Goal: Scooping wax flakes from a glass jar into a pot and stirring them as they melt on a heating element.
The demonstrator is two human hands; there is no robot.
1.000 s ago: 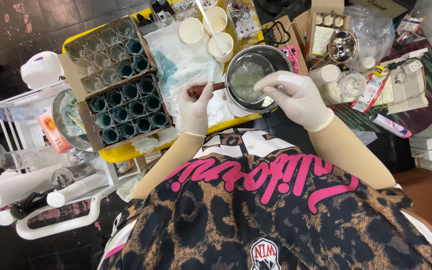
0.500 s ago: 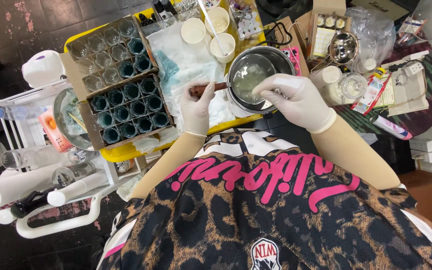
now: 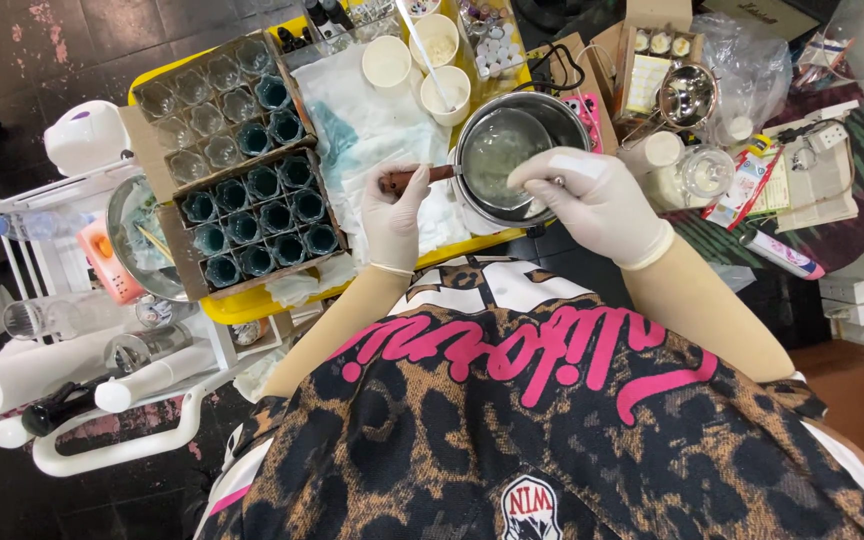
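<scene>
My left hand [image 3: 393, 212], in a white glove, grips the brown wooden handle [image 3: 414, 178] of a small metal saucepan [image 3: 497, 150] holding pale, cloudy liquid. The saucepan sits inside a larger steel pot [image 3: 555, 112] on the yellow table [image 3: 242, 303]. My right hand [image 3: 592, 200], also gloved, hovers over the near rim of the pan with fingers curled around a thin metal stirrer [image 3: 550, 183], most of it hidden by the fingers.
Two cardboard trays [image 3: 248, 216] of small glasses, several filled with teal wax, lie left of the pan. White cloths [image 3: 372, 120], paper cups [image 3: 387, 62] and small bottles lie behind. A white trolley [image 3: 82, 290] with a paper roll stands left; bowls and packets clutter the right.
The view shifted slightly. My right hand moved a little over the pan as if stirring; the left hand kept its grip on the handle.
</scene>
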